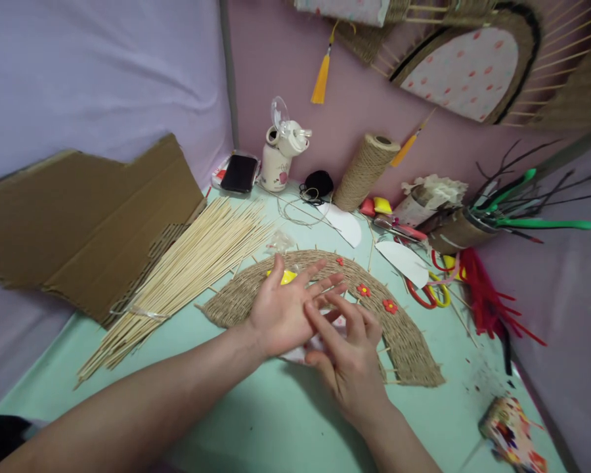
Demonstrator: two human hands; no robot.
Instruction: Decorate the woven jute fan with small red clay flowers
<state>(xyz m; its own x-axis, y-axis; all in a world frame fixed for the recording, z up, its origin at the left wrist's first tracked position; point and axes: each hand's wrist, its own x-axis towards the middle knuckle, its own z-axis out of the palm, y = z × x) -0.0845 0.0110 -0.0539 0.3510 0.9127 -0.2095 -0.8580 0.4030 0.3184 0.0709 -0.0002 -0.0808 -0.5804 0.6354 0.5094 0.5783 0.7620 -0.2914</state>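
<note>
My left hand is palm up with its fingers spread, holding nothing. Against the fingers and edge of that palm rest the fingertips of my right hand, which are apart and slightly bent; I see nothing held in them. Both hands are over a woven twine fan that lies on the table. Red flowers with yellow centres, one of them a red flower, sit on its right side. Just behind my left hand is a yellow packet. My hands partly cover the fan's printed cloth middle.
Bundled thin bamboo sticks and cardboard are at the left. Along the back stand a white bottle, a twine spool and black yarn. Scissors, pliers and red strips are at the right.
</note>
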